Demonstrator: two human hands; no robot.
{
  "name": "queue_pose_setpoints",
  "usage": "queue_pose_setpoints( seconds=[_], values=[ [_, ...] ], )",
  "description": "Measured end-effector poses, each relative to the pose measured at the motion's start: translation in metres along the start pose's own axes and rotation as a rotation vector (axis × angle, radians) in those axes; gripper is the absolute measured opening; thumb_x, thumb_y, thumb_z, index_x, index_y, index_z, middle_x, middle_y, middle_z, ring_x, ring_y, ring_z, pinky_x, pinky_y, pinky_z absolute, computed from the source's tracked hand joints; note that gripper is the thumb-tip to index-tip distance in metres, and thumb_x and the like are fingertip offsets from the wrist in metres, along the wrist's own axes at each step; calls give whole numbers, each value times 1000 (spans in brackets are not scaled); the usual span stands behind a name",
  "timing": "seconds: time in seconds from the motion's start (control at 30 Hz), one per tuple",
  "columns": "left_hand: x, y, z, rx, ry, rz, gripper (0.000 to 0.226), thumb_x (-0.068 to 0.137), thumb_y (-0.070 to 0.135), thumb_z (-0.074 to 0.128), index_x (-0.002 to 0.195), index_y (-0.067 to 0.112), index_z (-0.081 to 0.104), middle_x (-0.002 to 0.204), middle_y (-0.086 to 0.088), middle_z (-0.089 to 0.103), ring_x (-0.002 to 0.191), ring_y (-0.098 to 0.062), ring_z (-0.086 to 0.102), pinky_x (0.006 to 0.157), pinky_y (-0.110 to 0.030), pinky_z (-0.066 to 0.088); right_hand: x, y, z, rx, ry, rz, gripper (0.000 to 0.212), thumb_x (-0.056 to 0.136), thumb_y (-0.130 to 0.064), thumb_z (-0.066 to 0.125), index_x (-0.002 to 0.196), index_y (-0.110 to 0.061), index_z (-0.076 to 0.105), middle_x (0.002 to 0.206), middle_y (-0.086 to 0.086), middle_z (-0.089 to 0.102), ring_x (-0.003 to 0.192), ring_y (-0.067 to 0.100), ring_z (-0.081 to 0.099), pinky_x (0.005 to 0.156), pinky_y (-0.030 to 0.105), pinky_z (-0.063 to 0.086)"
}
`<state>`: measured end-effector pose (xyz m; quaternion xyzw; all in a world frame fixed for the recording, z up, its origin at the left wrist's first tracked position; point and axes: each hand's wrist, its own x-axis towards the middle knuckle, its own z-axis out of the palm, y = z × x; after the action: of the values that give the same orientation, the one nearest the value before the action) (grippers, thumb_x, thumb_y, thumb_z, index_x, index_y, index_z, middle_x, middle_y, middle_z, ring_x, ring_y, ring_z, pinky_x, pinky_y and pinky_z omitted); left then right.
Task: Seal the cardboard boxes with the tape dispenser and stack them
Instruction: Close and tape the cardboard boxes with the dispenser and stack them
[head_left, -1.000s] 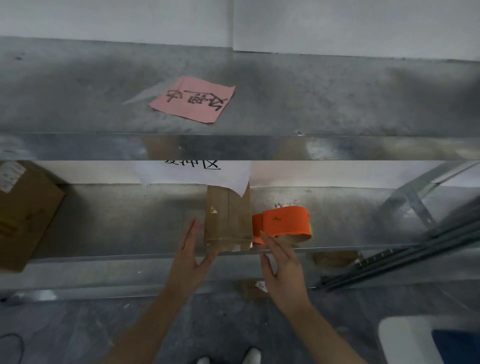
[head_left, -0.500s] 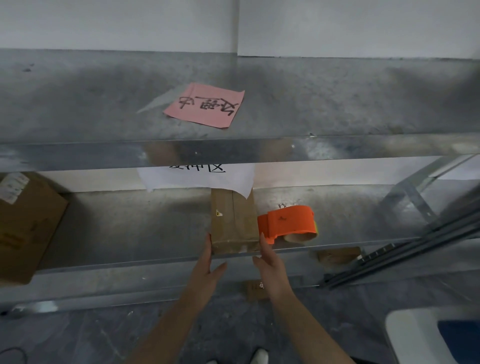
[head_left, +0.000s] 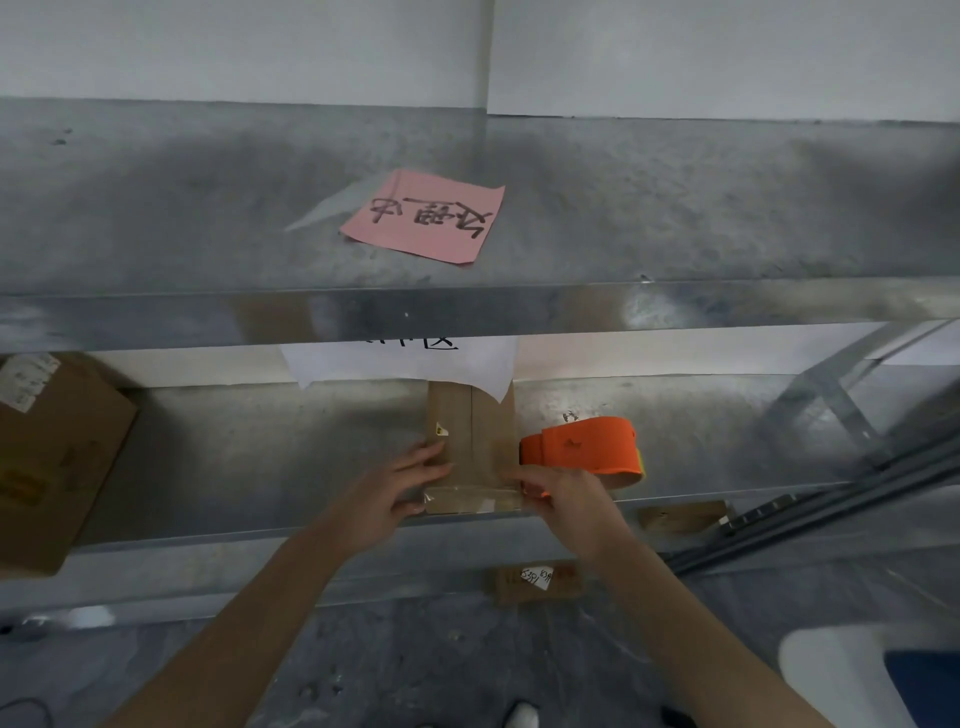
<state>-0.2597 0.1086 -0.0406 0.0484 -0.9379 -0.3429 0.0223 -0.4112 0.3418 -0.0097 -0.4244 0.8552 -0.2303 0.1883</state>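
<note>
Shoe tip (head_left: 522, 716) at bottom, on grey floor. Left hand (head_left: 400, 491) holds near left corner of small box (head_left: 475, 441): fingers on top, thumb on front. Right hand (head_left: 566, 499) holds near right corner, fingers bent over top edge. Small box sits at front edge of middle shelf (head_left: 260, 467), between both hands. Orange tape dispenser (head_left: 582, 448) lies just right of box, just behind right hand. Big box (head_left: 52, 457) far left, same shelf. White paper (head_left: 400, 361) hangs over back of small box. Pink note (head_left: 426, 215) on top shelf (head_left: 727, 208).
</note>
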Motion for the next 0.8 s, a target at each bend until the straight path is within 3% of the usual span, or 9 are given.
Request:
queue_pose_setpoints(
  seconds=[0.1,0.23,0.4,0.5,0.63,0.8],
  values=[
    [2,-5,0,-35,-13,-22,66,81,6,72,137,29,47,151,17,28,144,0,15,119,-30,20,8,2,1,-53,-17,-78,40,86,-14,69,121,-32,63,100,-7,70,91,10,65,80,25,50],
    [4,-4,6,-113,60,-37,59,80,7,72,131,30,53,146,21,34,142,-5,25,116,-37,29,13,4,6,-63,45,-77,33,81,-19,73,110,-32,64,93,-8,69,84,11,65,76,35,54],
    [2,-4,17,-401,75,-144,64,81,12,71,116,64,53,140,39,34,141,3,23,116,-39,29,12,7,10,50,60,-40,33,76,-18,80,103,-27,65,88,-14,66,81,2,63,75,28,54],
    [2,-1,17,-284,132,-131,70,83,12,70,109,74,47,131,52,30,138,10,24,117,-27,25,13,14,1,135,-63,-48,37,74,-15,82,106,-25,66,90,-13,68,85,-2,64,79,18,53],
    [1,1,24,-191,175,-86,58,85,11,69,115,57,51,128,57,25,138,8,25,113,-12,21,18,11,3,-6,-27,-86,27,79,-19,78,97,-28,60,86,-13,66,79,3,63,74,26,54],
    [0,1,27,-225,217,-87,55,85,12,69,117,53,53,131,53,28,138,7,27,111,-11,25,20,7,19,-21,99,-87,32,77,-30,76,78,-24,45,73,-13,48,63,9,46,58,26,40]
  ],
)
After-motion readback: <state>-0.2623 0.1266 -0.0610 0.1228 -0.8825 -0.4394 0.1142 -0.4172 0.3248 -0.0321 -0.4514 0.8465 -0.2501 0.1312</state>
